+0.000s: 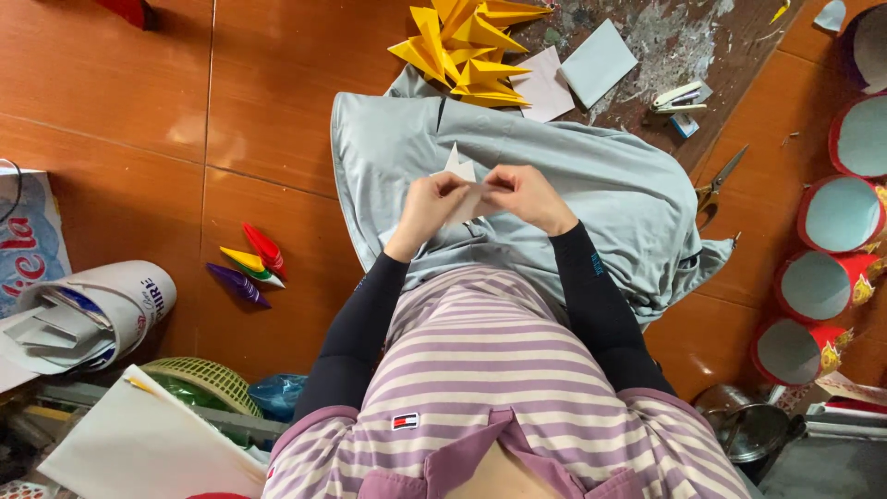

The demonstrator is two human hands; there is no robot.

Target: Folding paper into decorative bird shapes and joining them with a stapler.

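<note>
My left hand (430, 203) and my right hand (525, 196) both pinch a small folded piece of white paper (459, 166) above a grey cloth (591, 199) spread over my lap. The paper's pointed tip sticks up between the hands. Both arms wear dark sleeves. A pile of folded yellow paper shapes (467, 51) lies on the floor just beyond the cloth.
Loose paper squares (599, 60) and a stapler (679, 97) lie past the cloth; scissors (716, 185) at its right edge. Red-rimmed round containers (836, 217) line the right side. Small coloured folded pieces (248, 263) lie on the orange floor at left, near rolled paper (88, 314).
</note>
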